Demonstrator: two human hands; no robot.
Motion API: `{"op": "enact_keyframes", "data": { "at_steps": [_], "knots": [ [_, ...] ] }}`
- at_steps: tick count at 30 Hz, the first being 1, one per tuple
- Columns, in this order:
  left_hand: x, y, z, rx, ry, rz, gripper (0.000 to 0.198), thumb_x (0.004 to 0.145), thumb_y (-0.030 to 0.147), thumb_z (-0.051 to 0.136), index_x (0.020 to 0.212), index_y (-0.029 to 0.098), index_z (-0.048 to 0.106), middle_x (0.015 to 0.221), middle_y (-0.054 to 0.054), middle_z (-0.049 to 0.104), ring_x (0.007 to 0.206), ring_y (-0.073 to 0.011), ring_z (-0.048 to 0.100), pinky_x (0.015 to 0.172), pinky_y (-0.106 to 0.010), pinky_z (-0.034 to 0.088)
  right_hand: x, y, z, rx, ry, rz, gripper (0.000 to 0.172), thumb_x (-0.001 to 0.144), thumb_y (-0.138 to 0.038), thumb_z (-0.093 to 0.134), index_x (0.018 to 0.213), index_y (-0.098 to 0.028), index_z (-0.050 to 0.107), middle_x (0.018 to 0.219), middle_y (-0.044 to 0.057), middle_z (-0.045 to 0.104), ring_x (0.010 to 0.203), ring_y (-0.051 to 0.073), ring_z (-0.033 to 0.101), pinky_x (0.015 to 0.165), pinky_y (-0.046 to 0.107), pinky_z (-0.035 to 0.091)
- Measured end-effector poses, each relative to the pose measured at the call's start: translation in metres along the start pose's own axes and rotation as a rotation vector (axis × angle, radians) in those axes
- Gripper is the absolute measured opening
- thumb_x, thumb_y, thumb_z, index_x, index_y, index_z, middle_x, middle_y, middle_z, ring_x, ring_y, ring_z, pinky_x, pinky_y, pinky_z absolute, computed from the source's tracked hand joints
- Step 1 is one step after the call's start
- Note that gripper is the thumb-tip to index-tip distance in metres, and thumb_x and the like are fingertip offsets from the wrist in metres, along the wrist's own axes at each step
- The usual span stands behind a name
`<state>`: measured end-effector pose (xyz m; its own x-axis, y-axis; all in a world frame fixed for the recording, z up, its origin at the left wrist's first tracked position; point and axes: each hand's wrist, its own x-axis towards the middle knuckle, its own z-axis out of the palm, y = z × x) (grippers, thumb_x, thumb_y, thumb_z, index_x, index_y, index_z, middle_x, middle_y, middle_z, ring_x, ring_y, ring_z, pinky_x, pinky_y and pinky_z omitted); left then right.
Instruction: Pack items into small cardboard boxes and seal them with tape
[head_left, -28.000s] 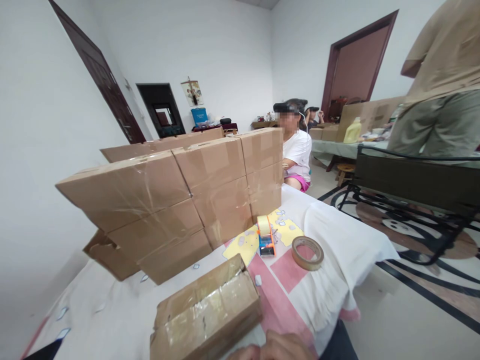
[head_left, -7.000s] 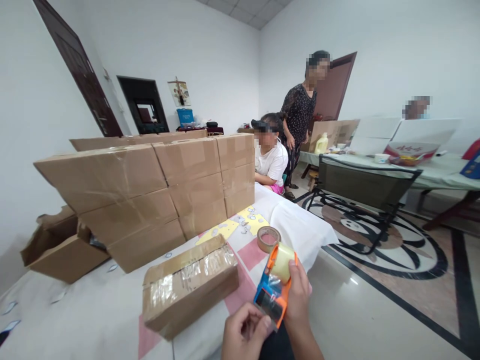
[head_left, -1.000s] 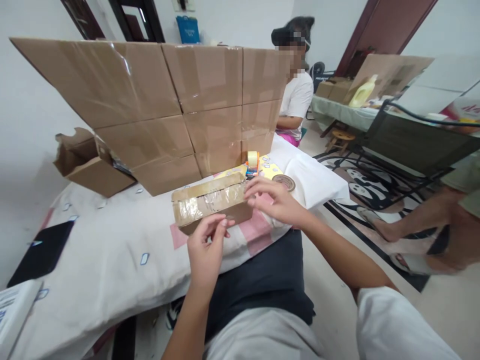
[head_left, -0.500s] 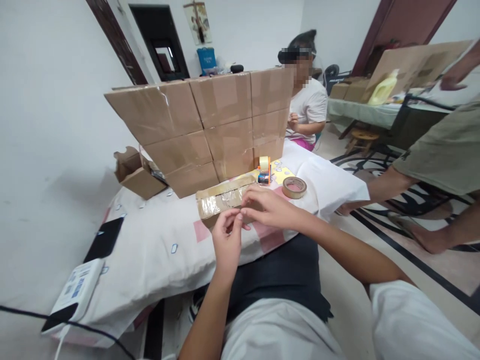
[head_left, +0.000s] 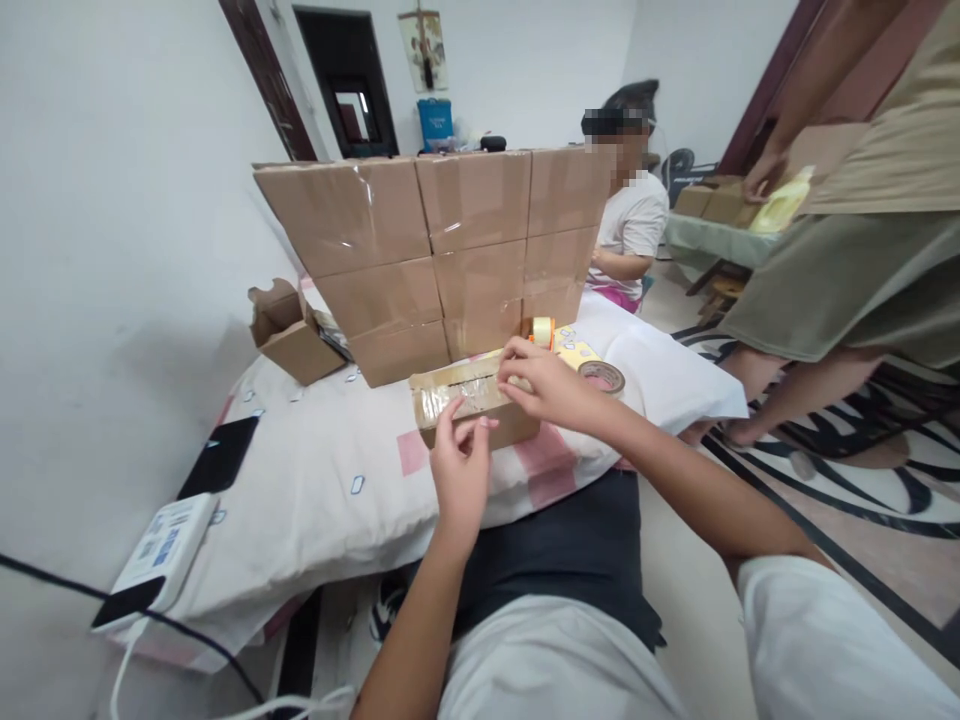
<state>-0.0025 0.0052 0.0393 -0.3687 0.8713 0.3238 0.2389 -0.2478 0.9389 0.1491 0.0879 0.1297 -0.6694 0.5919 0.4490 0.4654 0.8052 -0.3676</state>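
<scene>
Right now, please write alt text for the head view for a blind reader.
The left hand touches the front of a small taped box on a table, and the right hand rests on its top. Behind it stand stacked boxes.

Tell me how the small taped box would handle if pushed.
The small taped box sits low and wide, so it probably won't tip. Its glossy taped top may feel slippery. The soft cloth beneath would likely bunch.

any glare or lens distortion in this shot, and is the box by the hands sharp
Head view: strong wide-angle bend, the door leans; tape on the small box by the left hand and right hand glares; stacked boxes show mild sheen; box sharp, light soft.
</scene>
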Motion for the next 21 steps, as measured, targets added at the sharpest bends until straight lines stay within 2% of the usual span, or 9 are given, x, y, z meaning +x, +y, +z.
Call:
{"op": "enact_keyframes", "data": {
  "at_steps": [1, 3, 5, 7, 9, 11, 15, 18, 21],
  "knots": [
    [0.004, 0.0, -0.002, 0.158, 0.038, 0.077, 0.041, 0.096, 0.039, 0.054, 0.133, 0.022, 0.053, 0.106, -0.01, 0.076, 0.093, -0.0236, 0.072, 0.089, -0.041, 0.054, 0.008, 0.008, -0.002, -0.047, -0.031, 0.007, 0.013, 0.092, -0.017, 0.057, 0.085, -0.017, 0.069, 0.106, 0.009, 0.056, 0.097, 0.022, 0.056, 0.089, 0.037, 0.045],
    [0.015, -0.001, -0.005, 0.485, 0.053, 0.246, 0.041, 0.094, 0.037, 0.059, 0.132, 0.024, 0.057, 0.13, -0.013, 0.069, 0.127, -0.0321, 0.059, 0.111, -0.057, 0.038, 0.024, 0.026, -0.005, -0.124, -0.142, 0.008, 0.012, 0.089, -0.016, 0.06, 0.084, -0.017, 0.071, 0.108, 0.01, 0.056, 0.102, 0.025, 0.054, 0.092, 0.038, 0.042],
    [0.024, -0.002, -0.007, 0.714, -0.036, 0.341, 0.049, 0.09, 0.036, 0.064, 0.138, 0.026, 0.055, 0.146, -0.014, 0.058, 0.144, -0.0368, 0.041, 0.117, -0.069, 0.017, 0.041, 0.042, -0.002, -0.178, -0.255, 0.01, 0.011, 0.088, -0.016, 0.062, 0.084, -0.018, 0.072, 0.11, 0.011, 0.056, 0.105, 0.026, 0.052, 0.095, 0.039, 0.04],
    [0.029, -0.005, -0.008, 0.813, -0.124, 0.35, 0.057, 0.09, 0.035, 0.064, 0.144, 0.027, 0.049, 0.147, -0.014, 0.058, 0.148, -0.0371, 0.036, 0.116, -0.075, 0.005, 0.055, 0.054, 0.004, -0.21, -0.335, 0.018, 0.011, 0.087, -0.017, 0.063, 0.084, -0.018, 0.074, 0.111, 0.012, 0.057, 0.106, 0.028, 0.051, 0.095, 0.04, 0.039],
    [0.03, -0.008, -0.007, 0.855, -0.154, 0.332, 0.058, 0.091, 0.033, 0.062, 0.147, 0.027, 0.046, 0.145, -0.014, 0.059, 0.146, -0.0361, 0.038, 0.116, -0.075, 0.003, 0.064, 0.061, 0.01, -0.224, -0.401, 0.017, 0.011, 0.088, -0.018, 0.063, 0.085, -0.017, 0.074, 0.11, 0.013, 0.057, 0.106, 0.028, 0.051, 0.095, 0.039, 0.04],
    [0.028, -0.01, -0.005, 0.883, -0.153, 0.327, 0.058, 0.091, 0.032, 0.06, 0.147, 0.027, 0.046, 0.149, -0.013, 0.056, 0.147, -0.035, 0.037, 0.118, -0.073, 0.006, 0.068, 0.064, 0.015, -0.225, -0.452, 0.01, 0.01, 0.087, -0.019, 0.064, 0.086, -0.017, 0.074, 0.107, 0.012, 0.056, 0.104, 0.027, 0.052, 0.093, 0.038, 0.04],
    [0.026, -0.007, 0.001, 0.906, -0.17, 0.364, 0.056, 0.091, 0.029, 0.06, 0.145, 0.027, 0.048, 0.153, -0.012, 0.051, 0.148, -0.035, 0.035, 0.117, -0.074, 0.004, 0.068, 0.065, 0.017, -0.186, -0.481, -0.012, 0.007, 0.086, -0.021, 0.066, 0.084, -0.017, 0.072, 0.102, 0.01, 0.054, 0.101, 0.026, 0.053, 0.088, 0.035, 0.041],
    [0.029, -0.003, 0.007, 0.877, -0.233, 0.413, 0.057, 0.09, 0.023, 0.06, 0.145, 0.028, 0.047, 0.148, -0.013, 0.057, 0.147, -0.034, 0.037, 0.116, -0.076, -0.001, 0.068, 0.068, 0.017, -0.183, -0.491, -0.043, 0.009, 0.088, -0.018, 0.062, 0.083, -0.016, 0.07, 0.099, 0.009, 0.054, 0.099, 0.025, 0.052, 0.086, 0.034, 0.041],
    [0.033, -0.002, 0.01, 0.848, -0.258, 0.419, 0.056, 0.089, 0.021, 0.06, 0.144, 0.027, 0.048, 0.141, -0.012, 0.063, 0.143, -0.0334, 0.043, 0.116, -0.076, 0.0, 0.069, 0.071, 0.019, -0.188, -0.494, -0.054, 0.011, 0.089, -0.016, 0.059, 0.084, -0.016, 0.068, 0.099, 0.009, 0.053, 0.1, 0.025, 0.051, 0.088, 0.034, 0.04]
  ]
}}
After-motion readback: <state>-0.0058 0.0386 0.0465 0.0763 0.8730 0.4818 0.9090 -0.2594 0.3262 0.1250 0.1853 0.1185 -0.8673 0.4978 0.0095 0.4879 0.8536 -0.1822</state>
